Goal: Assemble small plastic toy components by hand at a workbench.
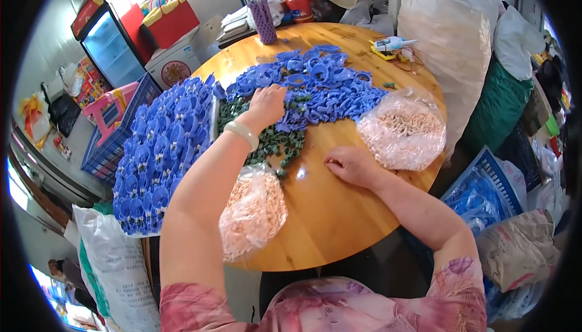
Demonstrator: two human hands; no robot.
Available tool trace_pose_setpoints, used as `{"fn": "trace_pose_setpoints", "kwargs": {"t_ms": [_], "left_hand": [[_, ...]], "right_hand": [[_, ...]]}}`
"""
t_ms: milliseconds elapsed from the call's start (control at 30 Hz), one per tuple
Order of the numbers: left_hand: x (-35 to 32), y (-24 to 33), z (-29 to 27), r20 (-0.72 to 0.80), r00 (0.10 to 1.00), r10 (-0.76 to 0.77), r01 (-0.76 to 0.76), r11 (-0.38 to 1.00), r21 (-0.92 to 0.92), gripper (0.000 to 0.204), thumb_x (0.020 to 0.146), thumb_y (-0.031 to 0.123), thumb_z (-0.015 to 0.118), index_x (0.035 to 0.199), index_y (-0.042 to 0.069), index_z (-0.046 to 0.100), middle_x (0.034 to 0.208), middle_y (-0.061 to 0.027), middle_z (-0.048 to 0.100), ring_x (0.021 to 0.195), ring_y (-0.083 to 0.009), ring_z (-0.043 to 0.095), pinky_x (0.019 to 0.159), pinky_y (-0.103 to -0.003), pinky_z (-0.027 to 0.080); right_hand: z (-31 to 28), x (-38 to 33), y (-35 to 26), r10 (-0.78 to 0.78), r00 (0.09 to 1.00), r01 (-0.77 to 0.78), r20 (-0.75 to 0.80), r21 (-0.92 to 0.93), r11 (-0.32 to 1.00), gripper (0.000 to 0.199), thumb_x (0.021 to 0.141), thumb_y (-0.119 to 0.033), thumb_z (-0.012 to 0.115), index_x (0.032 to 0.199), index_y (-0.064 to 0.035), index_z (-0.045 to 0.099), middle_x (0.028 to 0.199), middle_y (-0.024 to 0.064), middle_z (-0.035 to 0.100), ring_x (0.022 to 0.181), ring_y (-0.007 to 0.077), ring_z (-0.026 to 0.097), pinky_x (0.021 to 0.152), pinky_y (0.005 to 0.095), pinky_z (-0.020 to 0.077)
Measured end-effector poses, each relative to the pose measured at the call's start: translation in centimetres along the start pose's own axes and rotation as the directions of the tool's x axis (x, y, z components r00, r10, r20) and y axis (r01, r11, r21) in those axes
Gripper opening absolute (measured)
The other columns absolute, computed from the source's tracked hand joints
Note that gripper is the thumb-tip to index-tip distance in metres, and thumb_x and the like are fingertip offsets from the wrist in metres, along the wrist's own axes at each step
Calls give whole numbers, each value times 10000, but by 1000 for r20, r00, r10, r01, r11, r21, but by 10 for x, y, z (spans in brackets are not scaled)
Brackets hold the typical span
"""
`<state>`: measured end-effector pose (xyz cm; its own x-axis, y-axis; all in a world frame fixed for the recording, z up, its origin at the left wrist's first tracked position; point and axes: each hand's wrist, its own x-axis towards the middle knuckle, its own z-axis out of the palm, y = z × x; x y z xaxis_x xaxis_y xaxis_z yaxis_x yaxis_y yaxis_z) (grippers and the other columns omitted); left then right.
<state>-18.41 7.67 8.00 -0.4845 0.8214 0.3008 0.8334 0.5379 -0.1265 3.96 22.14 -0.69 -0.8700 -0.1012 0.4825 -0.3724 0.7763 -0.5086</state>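
My left hand (267, 103) reaches over the round wooden table (339, 211) and rests on a heap of small dark green plastic pieces (276, 141), at the edge of a pile of blue plastic rings (315, 83); its fingers curl down into the pieces, and what they grip is hidden. A pale bangle sits on that wrist. My right hand (351, 165) lies on the bare wood, fingers bent, close to the green heap; I cannot see anything in it. A mass of assembled blue flower-shaped parts (160, 150) fills the left side.
Two clear bags of small tan pieces lie on the table, one near my left forearm (251, 211) and one at the right (403, 127). A purple ribbed container (264, 20) and a glue-gun-like tool (391, 44) stand at the far edge. Sacks, crates and a glass-door fridge surround the table.
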Motion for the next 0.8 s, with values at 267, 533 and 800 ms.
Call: {"fn": "trace_pose_setpoints", "kwargs": {"t_ms": [267,533,800], "left_hand": [[11,-8,0,-73,992,-100,85,979,-183,83,801,94,563,854,64,620,882,-105,612,906,-300,597,774,-373,480],[-81,87,-80,45,970,241,-127,651,-748,218,742,-138,517,908,-21,594,1059,-123,606,954,-246,603,782,-300,493],[-121,100,-79,51,994,101,21,272,-962,409,796,-136,521,1167,37,534,1249,-102,511,1075,-202,552,891,-287,452]], "right_hand": [[-3,-3,5,-14,1000,13,8,102,995,134,819,-160,595,884,-50,633,832,114,636,758,272,613,673,340,486],[-46,14,4,574,806,-378,147,874,307,507,875,-497,515,1129,-58,504,1040,94,544,679,131,566,512,247,472],[-54,2,-10,203,850,-526,487,803,278,240,903,-245,571,1023,-40,606,685,18,590,415,37,417,370,168,276]]}}
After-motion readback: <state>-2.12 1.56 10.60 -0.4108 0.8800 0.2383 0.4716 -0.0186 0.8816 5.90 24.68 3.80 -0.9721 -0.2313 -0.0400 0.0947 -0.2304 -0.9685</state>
